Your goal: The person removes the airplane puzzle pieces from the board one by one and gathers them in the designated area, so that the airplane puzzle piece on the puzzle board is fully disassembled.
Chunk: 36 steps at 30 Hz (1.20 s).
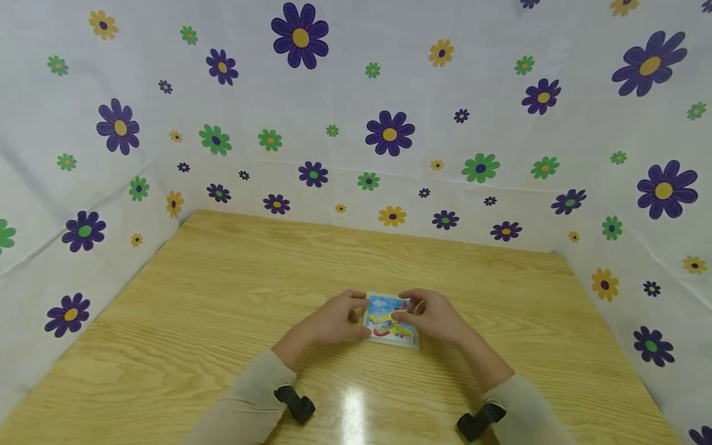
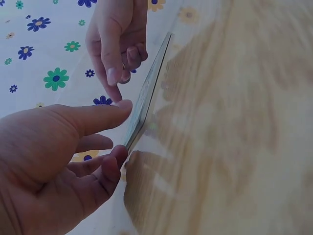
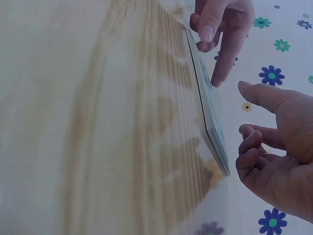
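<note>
Left hand (image 1: 336,318) and right hand (image 1: 432,315), thumbs and fingers parted, around a picture board (image 1: 384,321).
The left seemingly only touches its left edge; the right, holding nothing, is over the right side. The board lies on the wooden table (image 1: 250,278).

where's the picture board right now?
In the head view, the picture board lies on the wood-grain table, below and right of frame centre, between the left hand and right hand.

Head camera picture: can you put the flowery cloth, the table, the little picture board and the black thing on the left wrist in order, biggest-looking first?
1. Flowery cloth
2. Table
3. Picture board, partly covered by fingers
4. Black thing on the left wrist
</note>
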Each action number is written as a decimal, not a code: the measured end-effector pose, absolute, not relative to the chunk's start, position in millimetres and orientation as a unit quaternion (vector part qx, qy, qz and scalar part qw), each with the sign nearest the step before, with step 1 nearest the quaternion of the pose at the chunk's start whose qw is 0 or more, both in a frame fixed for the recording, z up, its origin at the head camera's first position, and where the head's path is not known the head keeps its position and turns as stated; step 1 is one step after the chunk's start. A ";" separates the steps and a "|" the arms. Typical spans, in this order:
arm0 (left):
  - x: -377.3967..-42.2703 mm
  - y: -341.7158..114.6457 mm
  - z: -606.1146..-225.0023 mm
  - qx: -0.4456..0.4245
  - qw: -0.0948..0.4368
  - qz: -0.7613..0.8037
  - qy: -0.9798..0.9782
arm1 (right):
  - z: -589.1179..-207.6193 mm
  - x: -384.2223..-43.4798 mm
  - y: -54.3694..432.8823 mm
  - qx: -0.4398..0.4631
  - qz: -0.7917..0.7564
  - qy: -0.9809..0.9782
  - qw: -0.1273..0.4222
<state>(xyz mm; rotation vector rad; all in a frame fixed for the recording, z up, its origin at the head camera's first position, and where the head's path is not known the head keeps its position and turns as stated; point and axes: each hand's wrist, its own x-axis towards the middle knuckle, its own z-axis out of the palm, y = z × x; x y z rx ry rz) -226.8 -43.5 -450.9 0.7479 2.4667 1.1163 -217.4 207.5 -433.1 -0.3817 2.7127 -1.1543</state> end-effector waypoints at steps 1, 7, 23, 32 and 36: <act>-226.7 -43.3 -451.3 0.260 0.166 0.400 0.863 | -433.7 -218.4 205.0 -0.128 -0.390 0.908 0.088; -226.7 -41.1 -455.1 0.266 0.161 0.422 0.852 | -439.9 -225.2 191.0 -0.132 -0.397 0.904 0.088; -229.3 -35.6 -455.8 0.219 0.165 0.446 0.852 | -440.5 -243.8 163.7 -0.109 -0.383 0.910 0.114; -229.4 -37.2 -453.4 0.220 0.164 0.437 0.857 | -433.8 -249.4 157.3 -0.175 -0.300 0.930 0.123; -230.7 -34.8 -453.0 0.224 0.161 0.439 0.855 | -435.7 -252.0 159.3 -0.167 -0.283 0.937 0.118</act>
